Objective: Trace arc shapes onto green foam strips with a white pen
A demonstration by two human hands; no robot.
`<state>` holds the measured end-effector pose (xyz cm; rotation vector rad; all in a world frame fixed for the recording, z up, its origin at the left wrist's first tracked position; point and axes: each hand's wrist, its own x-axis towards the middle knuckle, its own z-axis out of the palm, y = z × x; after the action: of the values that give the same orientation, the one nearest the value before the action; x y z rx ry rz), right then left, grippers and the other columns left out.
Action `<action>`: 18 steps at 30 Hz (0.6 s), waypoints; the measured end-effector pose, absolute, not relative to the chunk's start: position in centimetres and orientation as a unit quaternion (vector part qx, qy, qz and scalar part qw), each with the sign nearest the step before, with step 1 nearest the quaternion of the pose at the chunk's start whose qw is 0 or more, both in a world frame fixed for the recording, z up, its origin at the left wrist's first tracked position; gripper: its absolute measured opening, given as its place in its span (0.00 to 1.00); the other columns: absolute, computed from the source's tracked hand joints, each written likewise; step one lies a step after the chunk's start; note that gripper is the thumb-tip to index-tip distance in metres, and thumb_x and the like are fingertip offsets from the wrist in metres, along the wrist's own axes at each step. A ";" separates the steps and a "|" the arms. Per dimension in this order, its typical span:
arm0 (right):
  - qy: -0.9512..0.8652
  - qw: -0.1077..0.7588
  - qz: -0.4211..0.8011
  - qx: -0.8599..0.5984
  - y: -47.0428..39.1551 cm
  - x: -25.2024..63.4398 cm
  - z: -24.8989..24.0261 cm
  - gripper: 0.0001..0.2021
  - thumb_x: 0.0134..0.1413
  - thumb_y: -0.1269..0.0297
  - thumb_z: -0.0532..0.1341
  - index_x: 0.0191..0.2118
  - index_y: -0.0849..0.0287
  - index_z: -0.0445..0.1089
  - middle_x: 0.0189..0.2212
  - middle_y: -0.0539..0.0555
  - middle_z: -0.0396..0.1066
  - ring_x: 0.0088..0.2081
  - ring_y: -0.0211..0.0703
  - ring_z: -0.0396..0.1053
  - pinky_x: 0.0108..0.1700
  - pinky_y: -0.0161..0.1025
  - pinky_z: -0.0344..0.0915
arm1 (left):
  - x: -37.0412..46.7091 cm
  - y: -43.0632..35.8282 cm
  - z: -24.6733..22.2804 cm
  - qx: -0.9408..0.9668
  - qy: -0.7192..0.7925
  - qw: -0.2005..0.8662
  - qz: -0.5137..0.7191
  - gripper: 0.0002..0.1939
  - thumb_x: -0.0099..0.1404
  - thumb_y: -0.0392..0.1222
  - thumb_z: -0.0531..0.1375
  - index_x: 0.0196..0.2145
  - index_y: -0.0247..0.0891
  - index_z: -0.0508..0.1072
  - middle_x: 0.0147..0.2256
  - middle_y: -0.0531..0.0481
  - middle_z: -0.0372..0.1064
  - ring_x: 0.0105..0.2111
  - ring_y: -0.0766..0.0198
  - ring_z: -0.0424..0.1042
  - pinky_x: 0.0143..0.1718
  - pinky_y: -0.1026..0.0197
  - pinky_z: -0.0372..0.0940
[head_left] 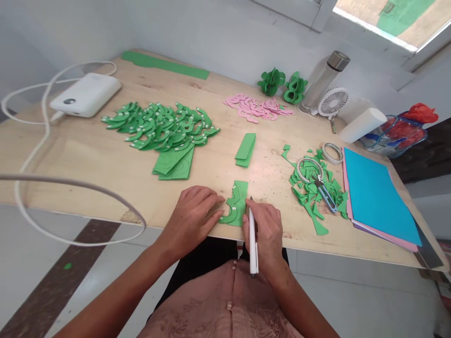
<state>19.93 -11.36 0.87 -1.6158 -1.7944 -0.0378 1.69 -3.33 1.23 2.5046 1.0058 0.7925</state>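
My right hand (266, 230) is closed around a white pen (252, 251), its dark tip at the right edge of a folded green paper piece (241, 192). A curved green paper cutout (231, 213) with small white patches lies on that piece. My left hand (193, 211) rests on the table with its fingers apart, fingertips at the cutout's left side. Just beyond stands another folded green paper (245, 148). To the left are a heap of similar green cutouts (162, 124) and several green pieces with drawn outlines (174, 164).
Green scraps (310, 188) lie to the right with scissors (326, 195) and tape rolls (333, 152), beside coloured sheets (378, 192). Pink cutouts (257, 108), green paper flowers (271, 82), a flask (324, 82) and a fan (333, 102) stand behind. A cable runs from a white power bank (88, 94).
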 end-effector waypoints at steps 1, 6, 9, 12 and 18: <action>-0.694 0.356 -0.013 -0.626 -11.4 19.9 0.9 0.14 0.64 0.72 0.55 0.54 0.61 0.67 0.39 0.57 0.76 0.41 0.49 0.70 0.44 0.46 0.63 | 1.3 -3.7 1.4 0.881 0.348 0.167 0.272 0.05 0.69 0.38 0.55 0.41 0.38 0.71 0.38 0.48 0.69 0.41 0.56 0.67 0.45 0.52 0.59; -0.698 0.355 -0.012 -0.622 -11.4 20.0 0.9 0.15 0.64 0.72 0.55 0.54 0.61 0.67 0.40 0.57 0.76 0.42 0.49 0.70 0.44 0.46 0.63 | 0.8 -4.6 1.5 0.890 0.337 0.176 0.253 0.04 0.68 0.37 0.56 0.38 0.40 0.71 0.37 0.49 0.68 0.40 0.56 0.67 0.45 0.51 0.58; -0.698 0.354 -0.013 -0.622 -11.4 20.0 0.9 0.15 0.64 0.73 0.55 0.54 0.61 0.67 0.40 0.57 0.76 0.42 0.49 0.69 0.44 0.46 0.63 | 1.3 -4.6 1.3 0.889 0.339 0.177 0.252 0.04 0.68 0.36 0.56 0.37 0.39 0.70 0.35 0.49 0.68 0.39 0.56 0.66 0.44 0.51 0.58; -0.696 0.351 -0.012 -0.627 -11.4 19.8 1.0 0.14 0.64 0.72 0.55 0.54 0.61 0.67 0.40 0.57 0.76 0.41 0.49 0.69 0.43 0.46 0.63 | 1.7 -4.4 1.3 0.888 0.341 0.176 0.254 0.03 0.68 0.36 0.56 0.36 0.39 0.70 0.35 0.49 0.68 0.39 0.56 0.66 0.44 0.51 0.58; -0.693 0.351 -0.012 -0.630 -11.4 19.8 1.1 0.13 0.65 0.71 0.54 0.53 0.60 0.68 0.39 0.57 0.76 0.41 0.48 0.70 0.43 0.45 0.63 | 2.4 -4.7 1.3 0.885 0.344 0.177 0.258 0.02 0.66 0.35 0.58 0.36 0.39 0.70 0.35 0.49 0.69 0.40 0.55 0.66 0.46 0.50 0.59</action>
<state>19.79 -11.37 1.12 -1.6301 -1.7928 -0.0318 2.45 -4.72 1.31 2.5059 0.9735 0.7302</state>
